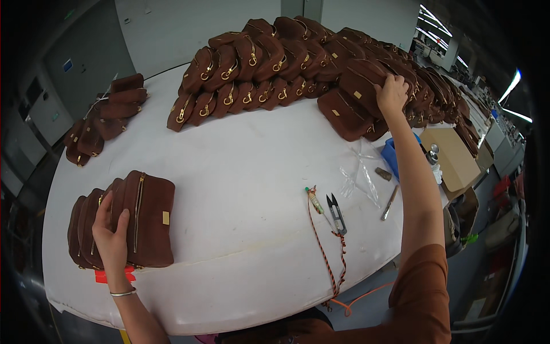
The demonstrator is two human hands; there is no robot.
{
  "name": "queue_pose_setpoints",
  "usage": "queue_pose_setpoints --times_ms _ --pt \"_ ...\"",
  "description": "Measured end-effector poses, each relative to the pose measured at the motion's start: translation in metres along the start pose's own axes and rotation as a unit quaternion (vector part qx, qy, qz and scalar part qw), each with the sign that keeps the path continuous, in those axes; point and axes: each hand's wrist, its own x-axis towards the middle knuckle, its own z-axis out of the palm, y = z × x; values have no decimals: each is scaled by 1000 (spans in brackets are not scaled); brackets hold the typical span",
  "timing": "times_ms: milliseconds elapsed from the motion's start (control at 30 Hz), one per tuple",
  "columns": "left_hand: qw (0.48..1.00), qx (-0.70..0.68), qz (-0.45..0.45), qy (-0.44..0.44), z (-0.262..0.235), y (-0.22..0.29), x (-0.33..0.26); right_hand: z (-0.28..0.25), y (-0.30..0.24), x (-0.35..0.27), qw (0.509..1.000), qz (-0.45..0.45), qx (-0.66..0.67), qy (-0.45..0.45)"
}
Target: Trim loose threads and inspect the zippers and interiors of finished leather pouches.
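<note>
White tabletop [246, 166], one, bearing all we list. Large heap of brown pouches [266, 57], layered along the far edge toward the far right corner. Near row of brown pouches [156, 229], standing face to face by the near left corner. Smaller brown stack [120, 112], by the far left edge. One brown pouch [361, 77], at the heap's near side toward the right edge, under our right hand [393, 94]: its fingers curl at the pouch's end, though we cannot tell whether they grip. Our left hand [112, 235] lies over the near row, thumb set apart from fingers; we cannot tell if anything is pinched. Step in hand, as we judge it: handling a single pouch at the heap while steadying the row. Done well, we take the body, not the zip, keep neighbours from sliding, and press the row lightly. Dark thread snips [336, 215], near edge, right of middle; best kept off the leather-like faces. Gold plate [166, 218], on the row's end pouch; we spare it scratches.
</note>
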Motion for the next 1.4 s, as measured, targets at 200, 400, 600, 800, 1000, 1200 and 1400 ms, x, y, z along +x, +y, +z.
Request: queue_pose_setpoints --times_ms 200,400,600,800,1000,1200,1400 --pt "997 -15 65 -31 -6 14 -11 2 -1 6 997 27 -27 -68" --pt "978 147 145 -3 -9 15 -10 -23 -7 -8 993 -37 107 33" --pt "973 163 158 40 -7 3 -9 -130 -51 -33 945 -188 265 33" --pt "965 86 218 113 -3 52 -35 -237 -105 -85 843 -332 394 -152" --pt "941 -49 298 -156 27 143 -103 -293 -138 -146 704 -444 484 -272" --pt "966 -71 173 -177 44 125 -121 -308 -158 -213 705 -399 535 -242" --pt "948 -281 2 -149 52 105 -131 -320 -155 -290 751 -209 573 -254"
